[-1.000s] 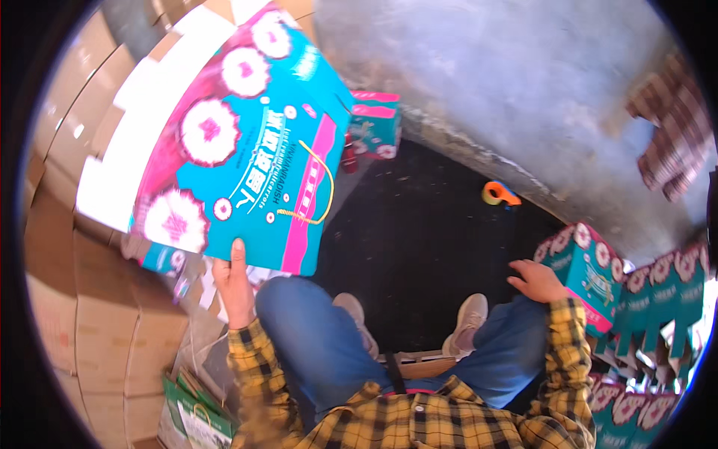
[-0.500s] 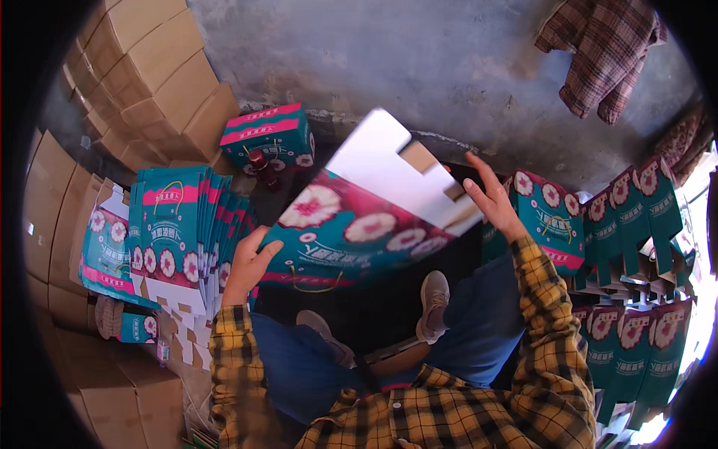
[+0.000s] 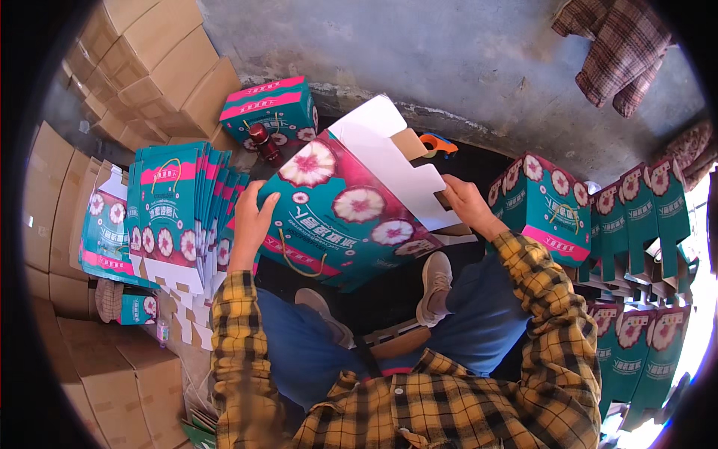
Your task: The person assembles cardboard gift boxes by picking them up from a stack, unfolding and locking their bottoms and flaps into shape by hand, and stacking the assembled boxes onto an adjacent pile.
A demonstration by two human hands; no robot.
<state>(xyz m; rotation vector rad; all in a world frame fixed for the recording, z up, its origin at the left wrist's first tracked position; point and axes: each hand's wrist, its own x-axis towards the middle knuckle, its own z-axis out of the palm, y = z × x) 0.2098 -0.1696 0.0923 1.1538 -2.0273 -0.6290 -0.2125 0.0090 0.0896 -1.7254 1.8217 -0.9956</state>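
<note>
Between my hands is a teal and magenta cardboard gift box (image 3: 359, 202) with printed round fruit slices and a yellow cord handle. It is tilted above my knees, its white end flaps (image 3: 374, 123) spread at the far right side. My left hand (image 3: 253, 224) grips the box's left edge, thumb on the printed face. At the opposite end my right hand (image 3: 471, 204) is closed on a white flap; some of its fingertips are hidden behind the card. Beyond the flaps lies an orange tape dispenser (image 3: 437, 144).
Flat folded boxes (image 3: 168, 217) stand in a stack at my left. A made-up box (image 3: 265, 112) and a dark red bottle (image 3: 263, 142) are ahead. Another made-up box (image 3: 550, 202) and rows of teal card pieces (image 3: 636, 213) are at my right. Brown cartons (image 3: 161, 67) pile up far left.
The box has swung lower and nearer me, showing more of its printed face. My right hand has come down onto the flap. The tape dispenser has come into view behind it.
</note>
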